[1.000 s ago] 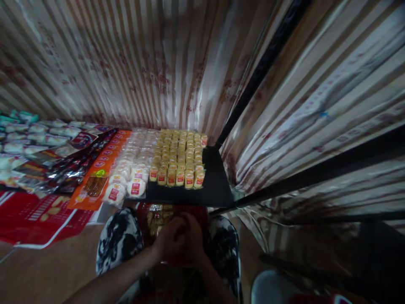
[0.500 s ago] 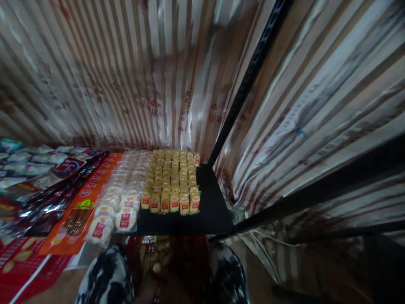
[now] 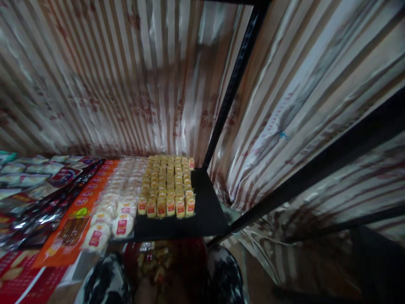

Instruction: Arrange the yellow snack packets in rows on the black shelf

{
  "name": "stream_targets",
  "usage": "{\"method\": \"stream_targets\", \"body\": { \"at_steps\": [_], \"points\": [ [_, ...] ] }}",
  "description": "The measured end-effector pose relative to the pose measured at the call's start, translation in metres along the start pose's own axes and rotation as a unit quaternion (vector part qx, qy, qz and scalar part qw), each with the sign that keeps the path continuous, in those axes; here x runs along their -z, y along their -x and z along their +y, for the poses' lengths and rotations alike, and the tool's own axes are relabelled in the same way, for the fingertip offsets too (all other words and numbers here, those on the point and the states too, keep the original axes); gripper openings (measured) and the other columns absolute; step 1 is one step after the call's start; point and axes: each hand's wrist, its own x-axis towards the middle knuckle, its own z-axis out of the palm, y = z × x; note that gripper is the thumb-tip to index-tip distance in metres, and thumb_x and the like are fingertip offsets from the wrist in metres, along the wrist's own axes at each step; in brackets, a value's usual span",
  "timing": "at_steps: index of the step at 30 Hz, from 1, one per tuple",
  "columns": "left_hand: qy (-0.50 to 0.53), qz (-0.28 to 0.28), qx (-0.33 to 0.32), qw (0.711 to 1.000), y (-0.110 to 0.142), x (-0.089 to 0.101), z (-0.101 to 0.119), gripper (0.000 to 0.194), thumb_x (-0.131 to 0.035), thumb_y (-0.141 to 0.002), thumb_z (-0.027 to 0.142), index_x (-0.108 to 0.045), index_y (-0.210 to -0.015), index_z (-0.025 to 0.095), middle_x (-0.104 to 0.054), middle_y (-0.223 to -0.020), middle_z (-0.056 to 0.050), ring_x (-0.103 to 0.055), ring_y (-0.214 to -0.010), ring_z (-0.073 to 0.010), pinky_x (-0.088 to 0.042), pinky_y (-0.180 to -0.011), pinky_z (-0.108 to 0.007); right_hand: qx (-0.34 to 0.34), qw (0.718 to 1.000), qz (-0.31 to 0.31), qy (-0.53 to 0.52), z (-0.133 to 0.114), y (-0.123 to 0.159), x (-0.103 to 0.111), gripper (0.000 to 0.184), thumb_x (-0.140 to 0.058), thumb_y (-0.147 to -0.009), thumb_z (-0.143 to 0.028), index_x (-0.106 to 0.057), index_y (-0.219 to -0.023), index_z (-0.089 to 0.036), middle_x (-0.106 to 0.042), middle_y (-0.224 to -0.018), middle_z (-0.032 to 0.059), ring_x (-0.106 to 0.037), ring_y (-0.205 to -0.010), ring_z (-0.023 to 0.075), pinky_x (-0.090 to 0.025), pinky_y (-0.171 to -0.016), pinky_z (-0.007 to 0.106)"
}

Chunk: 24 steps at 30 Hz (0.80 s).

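At the bottom edge a dim, blurred hand [image 3: 146, 290] shows, left or right I cannot tell, so which one is nearer stays unclear too; whether its fingers are apart, together or clamped on something is lost in the dark. The loose yellow packets [image 3: 160, 261] lie just beyond it and slightly right, long axes pointing various ways, inside a deep-red container [image 3: 195, 253] between two knees in blotchy black-and-white cloth. Left to right above that: crinkled, glossy dark bags [image 3: 41, 211]; a flat orange bag [image 3: 74, 223], smooth, long and slanting; round white packs [image 3: 123, 226] in clear film, overlapping in two columns; then rows of yellow packs [image 3: 166, 185], small rounded blocks, the front ones standing taller than wide. These rows sit on a matt black shelf [image 3: 207, 207], with a straight dark post [image 3: 226, 103] and shiny, wrinkled striped sheeting [image 3: 278, 55] farther right.
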Motion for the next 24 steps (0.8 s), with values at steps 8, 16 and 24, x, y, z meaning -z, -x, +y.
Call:
{"method": "stream_targets", "body": {
  "at_steps": [8, 16, 24],
  "points": [
    [-0.002, -0.019, -0.176, 0.984, 0.048, 0.067, 0.041, 0.038, -0.047, -0.067, 0.012, -0.068, -0.096, 0.023, -0.068, -0.105, 0.0, -0.06, -0.101, -0.0163, -0.042, -0.09, -0.023, 0.03, 0.992, 0.012, 0.123, 0.0, 0.024, 0.018, 0.045, -0.051, -0.067, -0.013, -0.065, -0.109, -0.024, -0.06, -0.121, 0.0096, -0.051, -0.115, 0.0267, -0.036, -0.102, 0.043],
    [0.049, -0.056, -0.344, 0.936, 0.063, 0.119, 0.084, 0.041, -0.052, -0.065, 0.015, -0.061, -0.105, 0.02, -0.067, -0.102, -0.001, -0.059, -0.094, -0.016, -0.044, -0.086, -0.025, 0.091, 0.996, 0.002, -0.017, -0.041, 0.03, 0.079, 0.046, -0.053, -0.073, -0.019, -0.057, -0.119, -0.023, -0.065, -0.114, 0.0068, -0.059, -0.104, 0.0221, -0.044, -0.093, 0.037],
    [0.245, -0.069, -0.332, 0.908, 0.055, 0.141, 0.13, 0.043, -0.06, -0.068, 0.035, -0.056, -0.105, 0.012, -0.061, -0.087, -0.004, -0.055, -0.074, -0.0126, -0.044, -0.071, -0.026, 0.071, 0.982, 0.135, -0.115, -0.053, 0.02, 0.117, 0.035, -0.062, -0.071, -0.032, -0.064, -0.104, -0.023, -0.065, -0.098, 0.005, -0.061, -0.091, 0.0189, -0.049, -0.083, 0.033]
  ]
}}
